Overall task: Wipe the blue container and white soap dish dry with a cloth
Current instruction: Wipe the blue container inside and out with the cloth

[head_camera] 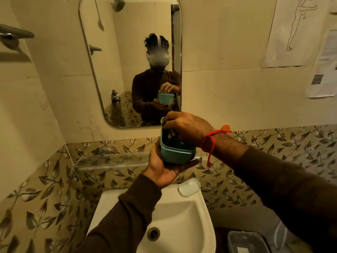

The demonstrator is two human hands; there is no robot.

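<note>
Two raised arms, left hand (162,168) cupping blue container (175,154), right hand (186,129) fingers curled on cloth (171,135) inside

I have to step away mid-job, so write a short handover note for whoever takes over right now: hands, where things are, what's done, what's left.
Left hand: cradles the blue container from below, held up above the sink.
Right hand: fingers reach inside the container, pressing a dark cloth against its inner wall.
White soap dish: sits on the back right corner of the sink, untouched by either hand.
Done: inside of the container is being wiped; how dry it is cannot be told.
Left: finish the container, probably its outside too, set it down, then wipe the soap dish.
</note>
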